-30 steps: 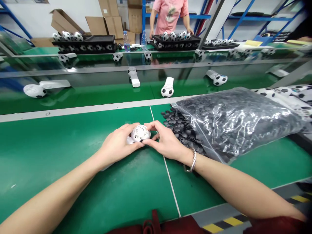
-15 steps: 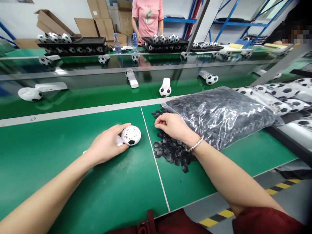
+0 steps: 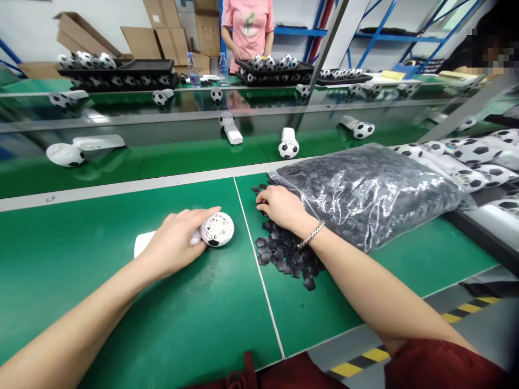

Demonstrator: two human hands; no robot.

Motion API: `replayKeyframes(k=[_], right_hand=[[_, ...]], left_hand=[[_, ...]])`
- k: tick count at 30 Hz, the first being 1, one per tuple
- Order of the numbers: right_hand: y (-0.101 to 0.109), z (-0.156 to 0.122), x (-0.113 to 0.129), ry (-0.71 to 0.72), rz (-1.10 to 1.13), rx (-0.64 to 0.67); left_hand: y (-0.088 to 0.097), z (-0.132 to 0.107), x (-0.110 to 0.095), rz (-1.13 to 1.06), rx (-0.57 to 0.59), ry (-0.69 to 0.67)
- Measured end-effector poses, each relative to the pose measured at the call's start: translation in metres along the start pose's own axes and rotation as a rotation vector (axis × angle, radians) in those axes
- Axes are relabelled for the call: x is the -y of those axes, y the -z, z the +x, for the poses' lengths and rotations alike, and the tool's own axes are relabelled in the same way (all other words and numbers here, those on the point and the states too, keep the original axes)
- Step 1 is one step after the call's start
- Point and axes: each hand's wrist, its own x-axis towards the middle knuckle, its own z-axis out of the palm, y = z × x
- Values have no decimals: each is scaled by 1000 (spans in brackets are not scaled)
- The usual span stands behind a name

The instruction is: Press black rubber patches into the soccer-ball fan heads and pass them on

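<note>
On the green bench (image 3: 182, 324), at the 9 o'clock side of the white line (image 3: 264, 286), a ball-headed white unit (image 3: 218, 229) is gripped by the left hand (image 3: 174, 240), thumb and fingers being closed about its neck; its flat end is seen projecting toward 9 o'clock. The perforated face is turned up, with 1 black patch visible near its 6 o'clock edge. Black pieces (image 3: 279, 259) are scattered at 3 o'clock from the unit, beside the clear bag (image 3: 377, 189). Over these pieces the fingers of the right hand (image 3: 283, 208) are bent and drawn together; whether a piece is pinched cannot be told.

Change noted: compared with 1.0 s ago, the unit is supported by 1 hand instead of 2, the right having been shifted to the pieces. Judgement: handling of the unit appears paused, attention being given to the loose pieces; openings are left in the face.
</note>
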Motion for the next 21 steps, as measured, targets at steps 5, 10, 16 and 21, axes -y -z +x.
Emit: replayKeyframes(k=[5, 10, 16, 21], right_hand=[[6, -4, 5, 36, 164, 77], [18, -18, 24, 164, 455, 75], [23, -33, 48, 291, 587, 104], [15, -38, 59, 314, 659, 41]], left_hand=[[2, -1, -2, 56, -64, -50], [1, 2, 2, 34, -48, -130], [1, 0, 5, -2, -20, -124], [0, -2, 1, -86, -15, -99]])
